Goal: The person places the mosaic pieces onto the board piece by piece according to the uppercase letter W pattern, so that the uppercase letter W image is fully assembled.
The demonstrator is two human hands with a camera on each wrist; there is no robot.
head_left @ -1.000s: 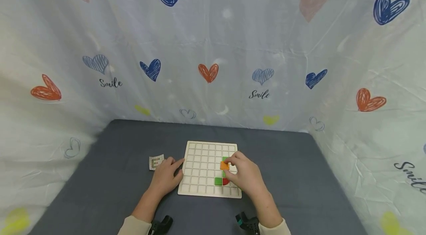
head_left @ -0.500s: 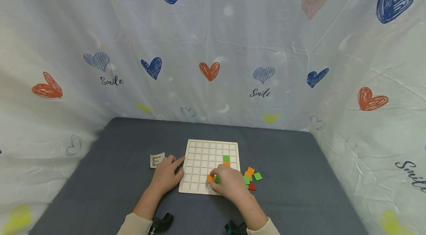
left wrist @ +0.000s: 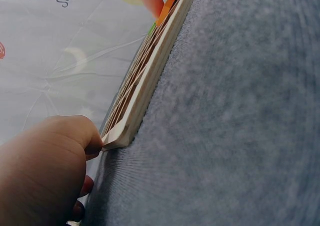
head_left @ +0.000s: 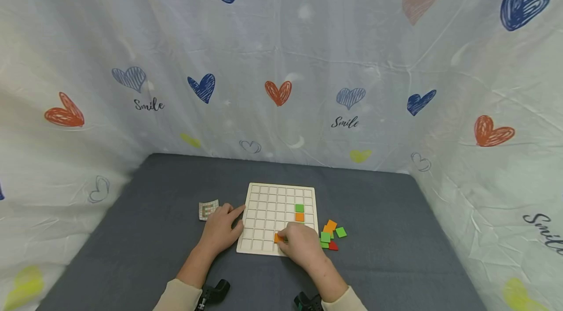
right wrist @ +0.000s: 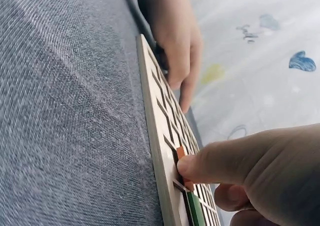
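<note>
A pale wooden grid board [head_left: 264, 198] lies on the table. My right hand [head_left: 301, 242] is over its front right part and pinches an orange square tile [head_left: 276, 238] at a front-row cell. In the right wrist view the thumb presses against that orange tile [right wrist: 181, 152], with a green tile [right wrist: 196, 209] beside it. Farther back on the board sit a green tile [head_left: 299, 208] and another orange tile [head_left: 299, 216]. The right hand hides the cells under it. My left hand [head_left: 218, 230] touches the board's left edge with extended index finger and thumb.
Right of the board lies a loose heap of tiles: orange [head_left: 332, 224], green [head_left: 341, 232] and red [head_left: 333, 246]. A small printed card [head_left: 206, 210] lies behind the left hand. A white curtain [head_left: 308, 56] with hearts surrounds the dark table [head_left: 369, 203].
My right hand has moved left and toward the front of the board, now with an orange tile at the front row. An orange tile stays behind in the right-hand column. The left hand keeps its place.
</note>
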